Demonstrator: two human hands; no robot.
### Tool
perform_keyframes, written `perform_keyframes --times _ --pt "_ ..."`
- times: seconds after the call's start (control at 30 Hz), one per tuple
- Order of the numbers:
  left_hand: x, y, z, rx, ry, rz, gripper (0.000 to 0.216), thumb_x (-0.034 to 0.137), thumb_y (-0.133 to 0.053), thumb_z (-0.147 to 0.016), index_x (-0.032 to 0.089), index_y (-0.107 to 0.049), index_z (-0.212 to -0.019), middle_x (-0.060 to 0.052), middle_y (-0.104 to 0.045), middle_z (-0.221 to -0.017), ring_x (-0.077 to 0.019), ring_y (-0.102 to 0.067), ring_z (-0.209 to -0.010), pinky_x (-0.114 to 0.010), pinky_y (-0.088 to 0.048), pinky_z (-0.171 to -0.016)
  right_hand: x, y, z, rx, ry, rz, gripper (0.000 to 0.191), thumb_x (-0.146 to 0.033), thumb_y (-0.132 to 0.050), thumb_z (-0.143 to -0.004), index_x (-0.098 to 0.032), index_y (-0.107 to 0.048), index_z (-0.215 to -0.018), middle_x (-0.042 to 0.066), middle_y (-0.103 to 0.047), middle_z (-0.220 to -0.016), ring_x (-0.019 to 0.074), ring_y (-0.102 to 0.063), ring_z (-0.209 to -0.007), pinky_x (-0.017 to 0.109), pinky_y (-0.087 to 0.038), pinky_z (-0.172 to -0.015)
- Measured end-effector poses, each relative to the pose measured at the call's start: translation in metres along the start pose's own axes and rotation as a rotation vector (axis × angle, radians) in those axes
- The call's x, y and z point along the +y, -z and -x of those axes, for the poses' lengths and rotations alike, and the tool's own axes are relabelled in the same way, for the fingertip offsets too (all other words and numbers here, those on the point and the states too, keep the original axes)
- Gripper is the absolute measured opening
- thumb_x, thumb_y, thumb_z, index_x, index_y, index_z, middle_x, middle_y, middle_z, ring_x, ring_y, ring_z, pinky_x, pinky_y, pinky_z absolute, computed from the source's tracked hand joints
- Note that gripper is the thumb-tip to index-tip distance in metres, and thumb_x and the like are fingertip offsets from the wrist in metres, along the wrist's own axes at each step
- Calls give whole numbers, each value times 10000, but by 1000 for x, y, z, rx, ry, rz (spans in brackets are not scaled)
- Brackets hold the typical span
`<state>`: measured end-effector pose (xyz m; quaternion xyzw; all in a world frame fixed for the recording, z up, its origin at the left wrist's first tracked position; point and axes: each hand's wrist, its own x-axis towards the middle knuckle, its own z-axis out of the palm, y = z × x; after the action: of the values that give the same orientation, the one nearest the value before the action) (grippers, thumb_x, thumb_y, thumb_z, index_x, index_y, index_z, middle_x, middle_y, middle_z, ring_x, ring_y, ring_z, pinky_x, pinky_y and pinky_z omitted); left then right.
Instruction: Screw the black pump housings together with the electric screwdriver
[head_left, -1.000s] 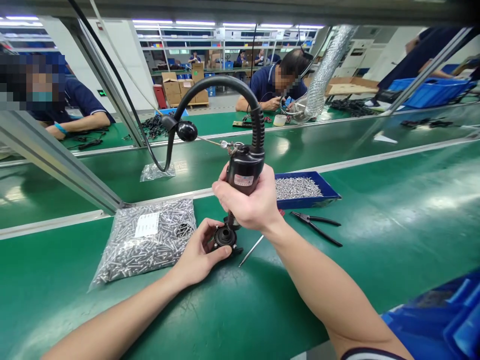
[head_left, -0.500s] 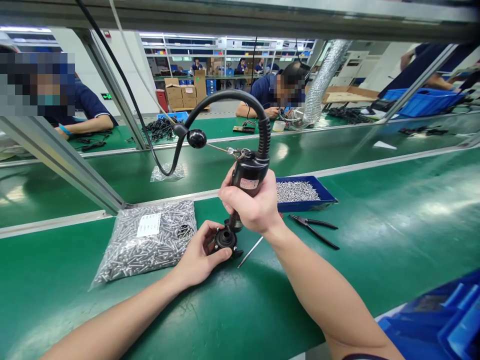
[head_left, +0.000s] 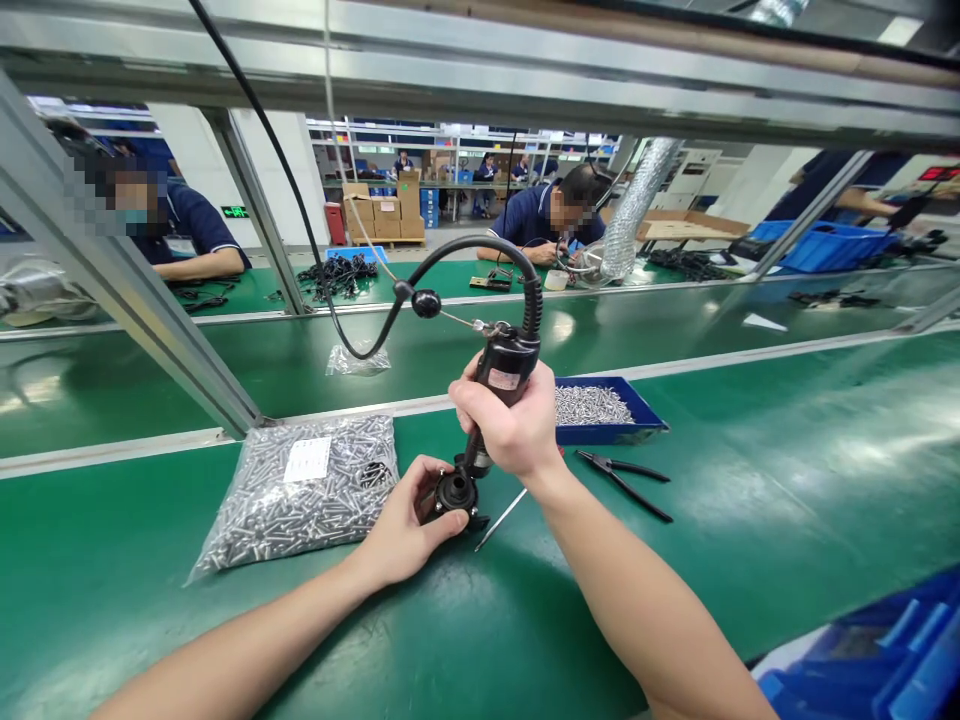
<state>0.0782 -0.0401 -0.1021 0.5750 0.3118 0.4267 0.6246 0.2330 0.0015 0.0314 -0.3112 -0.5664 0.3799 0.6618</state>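
My right hand (head_left: 510,415) is wrapped round a black electric screwdriver (head_left: 504,372), which points down and hangs from a wire and a thick cable. Its lower end is at the far side of a round black plastic housing (head_left: 456,492); whether the bit sits on a screw cannot be made out. Around the housing's rim are small silvery screws. My left hand (head_left: 412,520) grips the housing from the left, thumb at its near side, holding it on the green bench. Just right of the housing lies a hand screwdriver (head_left: 501,520) with a thin metal shaft, its handle mostly hidden by my right wrist.
A clear bag of screws (head_left: 300,510) lies at left. Behind my right hand stands a blue tray (head_left: 611,434) of screws, with black-handled pliers (head_left: 626,480) in front. A metal post (head_left: 150,290) rises at left. Blue bins (head_left: 877,660) stand at lower right. Co-workers sit across the line.
The camera view has tilted up slightly, so the scene sits lower in the picture. Both hands keep their grips, and the electric screwdriver stays at the far side of the housing.
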Motion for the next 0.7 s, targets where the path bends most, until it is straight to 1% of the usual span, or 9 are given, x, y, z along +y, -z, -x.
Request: perform_keyframes --times 0.1,0.17,0.23,0.3,0.4,0.5,0.63,0.7 --pt "-7 -1 2 2 -32 -2 474 383 -837 -905 221 -510 -1206 -41 -589 -1145 -210 -558 -1083 -356 -439 -991 -19 -1 4 -10 34 -13 181 -222 -810 -780 -187 -633 -760 -22 -601 -612 153 -576 -477 293 -474 -461" --pt "-12 -3 5 -1 -64 -18 454 388 -788 -949 232 -496 -1260 -53 -597 -1184 -227 -563 -1119 -377 -436 -1014 -31 -3 10 -59 102 -80 121 -188 -786 -837 -192 -666 -823 -11 -654 -673 170 -641 -531 305 -524 -509" --pt "-16 -5 7 -4 -99 -31 470 381 -750 -980 248 -470 -1333 -69 -597 -1247 -249 -560 -1180 -409 -429 -1057 -37 -6 18 -134 130 -185 101 -144 -753 -881 -214 -689 -915 -17 -682 -730 169 -669 -561 305 -549 -529" --pt "-19 -6 8 -2 -117 -36 504 369 -732 -991 261 -444 -1390 -78 -593 -1286 -269 -555 -1227 -434 -429 -1081 -35 -11 25 -196 99 -270 142 -120 -738 -907 -235 -692 -977 -28 -688 -754 153 -668 -560 287 -556 -525" --pt "-20 -6 8 11 -115 -69 496 364 -720 -996 260 -445 -1395 -80 -604 -1282 -277 -566 -1207 -433 -458 -1031 -26 -17 30 -245 30 -312 129 -122 -738 -926 -230 -684 -971 -28 -686 -752 138 -660 -561 261 -555 -519" --pt "-19 -5 7 13 -120 -101 451 364 -726 -988 247 -467 -1338 -78 -619 -1274 -267 -579 -1158 -423 -468 -989 -19 -20 30 -260 20 -306 127 -122 -743 -925 -221 -678 -972 -23 -681 -748 134 -651 -560 254 -547 -521" --pt "-20 -5 6 12 -131 -67 443 370 -746 -968 239 -486 -1302 -85 -628 -1284 -284 -585 -1196 -427 -482 -993 -14 -20 28 -268 28 -269 133 -124 -748 -921 -224 -673 -970 -28 -674 -745 128 -635 -556 250 -528 -522" --pt "-21 -5 5 15 -133 -61 445 372 -754 -962 236 -493 -1296 -80 -636 -1256 -285 -591 -1190 -426 -485 -988 -14 -21 27 -275 25 -237 125 -137 -751 -923 -224 -670 -964 -28 -671 -743 129 -630 -555 256 -525 -526"
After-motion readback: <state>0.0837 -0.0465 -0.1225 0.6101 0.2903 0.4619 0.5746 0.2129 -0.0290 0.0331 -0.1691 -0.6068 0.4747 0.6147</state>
